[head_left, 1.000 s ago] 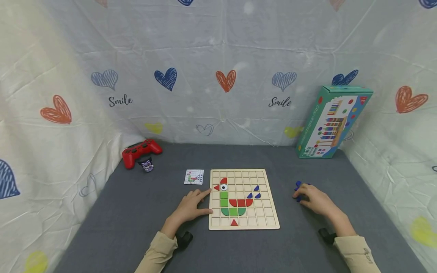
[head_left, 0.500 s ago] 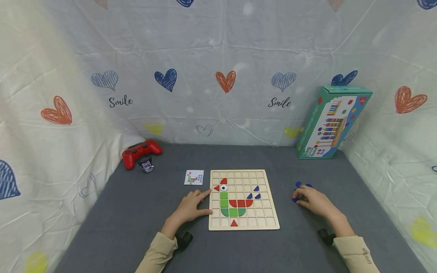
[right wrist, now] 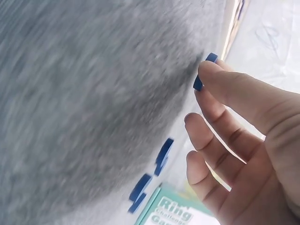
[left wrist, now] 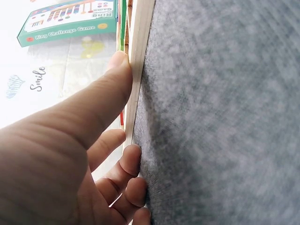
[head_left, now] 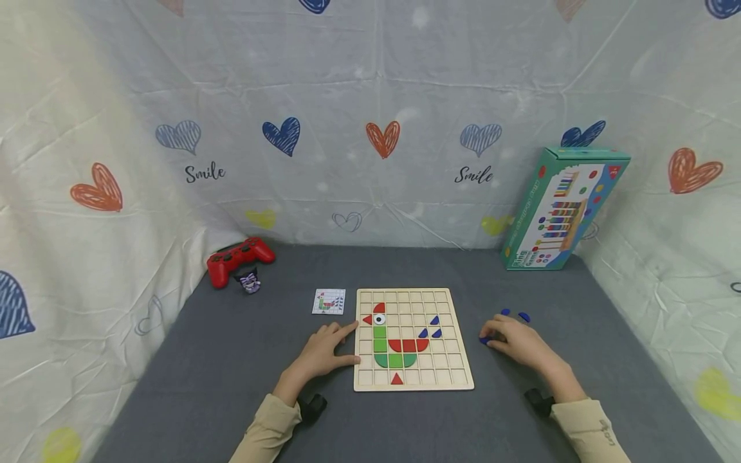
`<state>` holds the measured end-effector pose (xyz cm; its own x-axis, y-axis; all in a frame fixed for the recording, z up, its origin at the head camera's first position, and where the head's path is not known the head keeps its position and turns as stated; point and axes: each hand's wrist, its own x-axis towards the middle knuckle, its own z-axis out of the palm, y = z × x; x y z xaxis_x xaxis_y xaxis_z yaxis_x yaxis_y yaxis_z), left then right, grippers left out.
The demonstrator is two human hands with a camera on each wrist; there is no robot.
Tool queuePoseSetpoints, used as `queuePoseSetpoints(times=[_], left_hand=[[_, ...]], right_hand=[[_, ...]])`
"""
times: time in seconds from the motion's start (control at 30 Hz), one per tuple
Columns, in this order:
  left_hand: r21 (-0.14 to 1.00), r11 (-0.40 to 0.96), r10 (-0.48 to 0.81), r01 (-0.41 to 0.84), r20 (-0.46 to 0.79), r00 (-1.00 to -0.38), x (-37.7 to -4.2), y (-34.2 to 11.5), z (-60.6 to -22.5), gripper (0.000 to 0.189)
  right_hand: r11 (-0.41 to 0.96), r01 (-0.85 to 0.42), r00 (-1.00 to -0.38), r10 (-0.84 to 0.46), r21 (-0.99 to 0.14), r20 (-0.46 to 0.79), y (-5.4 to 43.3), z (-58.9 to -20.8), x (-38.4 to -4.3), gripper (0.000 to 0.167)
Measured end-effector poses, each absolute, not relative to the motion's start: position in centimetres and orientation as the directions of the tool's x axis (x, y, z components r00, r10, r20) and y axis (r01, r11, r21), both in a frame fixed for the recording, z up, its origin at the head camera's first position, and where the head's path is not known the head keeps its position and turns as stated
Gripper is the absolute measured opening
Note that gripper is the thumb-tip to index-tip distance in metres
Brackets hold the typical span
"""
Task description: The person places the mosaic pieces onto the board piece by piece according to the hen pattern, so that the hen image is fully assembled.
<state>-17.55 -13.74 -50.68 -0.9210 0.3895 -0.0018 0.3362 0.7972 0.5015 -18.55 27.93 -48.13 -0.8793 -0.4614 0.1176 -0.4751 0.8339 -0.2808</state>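
A square wooden grid board [head_left: 446, 370] lies on the table, with red, green and blue flat pieces and a round eye piece set in it as a bird shape. My left hand [head_left: 320, 350] rests against the board's left edge, thumb and index finger stretched out onto its rim. Right of the board, my right hand [head_left: 517, 341] pinches a blue puzzle piece [right wrist: 212, 57] between thumb and index finger, low over the cloth. The thumb covers the middle of that piece. Other blue pieces [head_left: 523, 317] lie just behind this hand.
A small picture card [head_left: 329, 301] with a bird pattern lies left of the board. Farther back are a red game controller [head_left: 240, 257] and a small dark figurine [head_left: 249, 281]. A green game box [head_left: 564, 209] leans at the back right, before the hanging sheet.
My right hand has drawn a blue piece away from the others and shifted left toward the board. The left hand stays at the board's edge.
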Motion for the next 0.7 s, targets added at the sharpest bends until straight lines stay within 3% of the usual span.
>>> queuePoseSetpoints(times=[0.7], left_hand=[[0.496, 0.803, 0.387, 0.332, -0.009, -0.922, -17.7, -13.8, -50.8, 0.074]], right_hand=[[0.79, -0.503, -0.861, -0.494, -0.351, 0.123, 23.9, -47.7, -18.8, 0.013]])
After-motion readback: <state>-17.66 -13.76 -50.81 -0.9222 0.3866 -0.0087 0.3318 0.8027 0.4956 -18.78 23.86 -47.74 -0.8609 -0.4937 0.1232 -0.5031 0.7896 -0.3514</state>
